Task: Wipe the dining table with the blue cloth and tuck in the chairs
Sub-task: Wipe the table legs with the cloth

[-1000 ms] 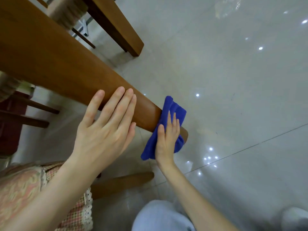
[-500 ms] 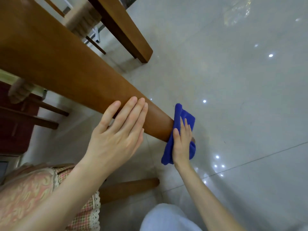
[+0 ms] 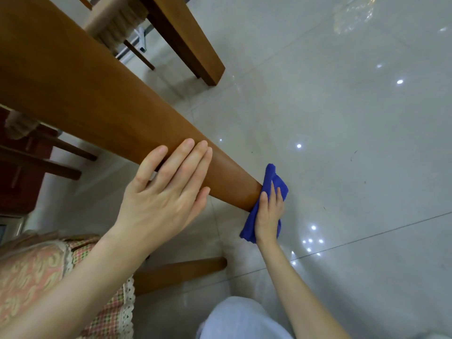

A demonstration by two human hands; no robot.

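Observation:
A thick wooden leg of the dining table point(image 3: 117, 104) slants from upper left down to the tiled floor. My left hand point(image 3: 163, 199) rests flat on the leg's lower part, fingers straight and together. At the leg's foot, my right hand point(image 3: 269, 215) wraps the blue cloth point(image 3: 276, 178) around the wood, with cloth showing above the fingers and below the wrist. The table top is out of view.
A chair with a pink patterned cushion point(image 3: 31, 277) and a wooden leg point(image 3: 178, 272) stands at lower left. Another table leg point(image 3: 193, 42) rises behind. Dark wooden chair rungs point(image 3: 44, 165) sit at left. Glossy white floor tiles point(image 3: 342, 143) spread to the right. My knee point(image 3: 239, 319) is below.
My right hand has slid the cloth further down to the foot of the leg. My left hand stays flat on the leg.

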